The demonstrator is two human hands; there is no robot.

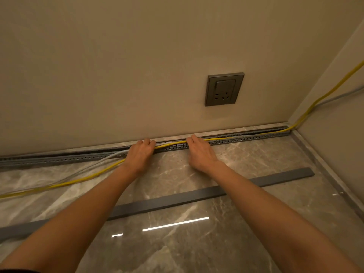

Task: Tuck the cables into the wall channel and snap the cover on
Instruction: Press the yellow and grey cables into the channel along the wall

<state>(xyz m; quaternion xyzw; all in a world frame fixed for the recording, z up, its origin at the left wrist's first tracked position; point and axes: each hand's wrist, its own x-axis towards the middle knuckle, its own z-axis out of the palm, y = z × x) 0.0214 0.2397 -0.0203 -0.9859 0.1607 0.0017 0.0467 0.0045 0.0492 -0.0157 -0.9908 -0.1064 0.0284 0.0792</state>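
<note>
While both grips press flat and unclenched, left hand (140, 153) and right hand (200, 152) should seat thin yellow cable (171, 144) down into slotted grey plastic channel (236, 139), working leftward.

A grey wall socket (224, 89) with a rocker switch above its pin holes sits on the beige back wall (118, 66), well above the floor line. A second beige wall (338, 119) meets it at the right corner. The floor (177, 243) is glossy grey-brown marble with pale veins, edged by a marble skirting strip (325, 160), and mirrors a bright strip of light (175, 224).
</note>
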